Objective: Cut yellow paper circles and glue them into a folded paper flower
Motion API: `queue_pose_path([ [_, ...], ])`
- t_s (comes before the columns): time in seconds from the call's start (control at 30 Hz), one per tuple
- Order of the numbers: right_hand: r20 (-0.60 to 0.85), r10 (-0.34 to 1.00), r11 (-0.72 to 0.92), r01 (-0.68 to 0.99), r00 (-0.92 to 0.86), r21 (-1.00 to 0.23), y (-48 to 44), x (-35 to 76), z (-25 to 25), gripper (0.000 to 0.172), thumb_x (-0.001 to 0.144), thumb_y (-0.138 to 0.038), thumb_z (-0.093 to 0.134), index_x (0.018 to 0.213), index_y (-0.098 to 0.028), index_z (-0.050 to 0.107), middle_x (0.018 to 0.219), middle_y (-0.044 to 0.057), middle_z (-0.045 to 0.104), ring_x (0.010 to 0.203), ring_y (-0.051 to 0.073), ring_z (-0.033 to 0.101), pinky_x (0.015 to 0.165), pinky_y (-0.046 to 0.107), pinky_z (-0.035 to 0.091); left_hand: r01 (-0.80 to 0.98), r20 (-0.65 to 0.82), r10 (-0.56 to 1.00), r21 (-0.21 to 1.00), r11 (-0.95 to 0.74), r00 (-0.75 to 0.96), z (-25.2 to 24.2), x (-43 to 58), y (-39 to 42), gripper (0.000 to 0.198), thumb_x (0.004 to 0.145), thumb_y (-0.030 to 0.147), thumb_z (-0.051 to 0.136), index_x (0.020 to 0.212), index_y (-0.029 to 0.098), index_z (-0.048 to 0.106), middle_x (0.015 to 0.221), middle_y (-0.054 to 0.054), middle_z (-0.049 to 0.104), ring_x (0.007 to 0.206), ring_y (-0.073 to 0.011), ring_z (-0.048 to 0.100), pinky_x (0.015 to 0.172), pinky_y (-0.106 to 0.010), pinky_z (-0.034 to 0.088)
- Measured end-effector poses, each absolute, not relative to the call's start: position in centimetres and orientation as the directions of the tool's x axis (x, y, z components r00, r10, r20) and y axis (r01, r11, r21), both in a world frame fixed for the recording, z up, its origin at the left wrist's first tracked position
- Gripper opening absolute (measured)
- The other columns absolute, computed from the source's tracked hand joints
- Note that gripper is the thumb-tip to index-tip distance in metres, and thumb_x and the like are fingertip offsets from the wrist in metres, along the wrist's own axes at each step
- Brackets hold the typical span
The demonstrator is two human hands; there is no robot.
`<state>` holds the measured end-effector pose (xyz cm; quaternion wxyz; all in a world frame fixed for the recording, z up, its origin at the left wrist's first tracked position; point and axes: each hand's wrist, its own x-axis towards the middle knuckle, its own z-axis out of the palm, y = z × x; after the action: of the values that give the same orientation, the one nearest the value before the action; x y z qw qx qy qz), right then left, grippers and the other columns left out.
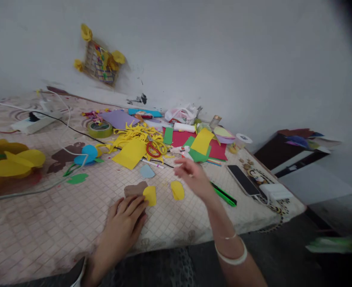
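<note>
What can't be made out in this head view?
Head view:
Left hand hides part of the brown paper cutout.
Right hand: motion blur, so anything held cannot be told.
Green strip, lower right: blurred, unidentifiable.
Yellow paper shape: cut off by the left edge.

Both forearms are bare, and no sleeve shows on either. Around the right forearm [224, 223], toward 5 o'clock, sit two bangles: a wide white bangle [231, 257] and, just above it, a thin gold-coloured bangle [228, 237]. The left hand [122, 227] lies toward 7 o'clock, with nothing worn on its fingers, and the right hand [194, 179] is ringless too. At the left wrist, a white-edged dark band [79, 275] shows, cut off by the frame — what it is, I cannot tell.
</note>
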<state>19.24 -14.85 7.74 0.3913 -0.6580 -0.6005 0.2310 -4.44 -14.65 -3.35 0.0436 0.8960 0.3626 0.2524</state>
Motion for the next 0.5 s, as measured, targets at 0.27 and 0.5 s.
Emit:
queue_pose_path([
  [0.27, 0.621, 0.744, 0.440, 0.519, 0.246, -0.733, -13.7, 23.0, 17.6, 0.016, 0.087, -0.036, 0.059, 0.085, -0.022, 0.065, 0.066, -0.004, 0.061, 0.064, 0.011, 0.060, 0.065, 0.025, 0.049, 0.651, 0.445, 0.657, 0.192, -0.734, 0.609, -3.6, -4.1, -14.5, 0.033, 0.089, 0.027, 0.050, 0.120, 0.027, 0.062, 0.129, -0.005, 0.063, 0.116, -0.0290, 0.056, 0.099, -0.050, 0.035],
  [0.5, 0.379, 0.800, 0.046, 0.583, 0.465, -0.811, -7.6, 28.9, 7.6, 0.025, 0.087, -0.035, 0.061, 0.102, -0.015, 0.062, 0.093, 0.005, 0.067, 0.083, 0.018, 0.064, 0.078, 0.035, 0.052, 0.649, 0.440, 0.639, 0.151, -0.746, 0.631, -3.6, -3.1, -15.3, 0.039, 0.088, 0.031, 0.053, 0.127, 0.033, 0.056, 0.139, -0.006, 0.055, 0.126, -0.0280, 0.049, 0.103, -0.049, 0.034],
])
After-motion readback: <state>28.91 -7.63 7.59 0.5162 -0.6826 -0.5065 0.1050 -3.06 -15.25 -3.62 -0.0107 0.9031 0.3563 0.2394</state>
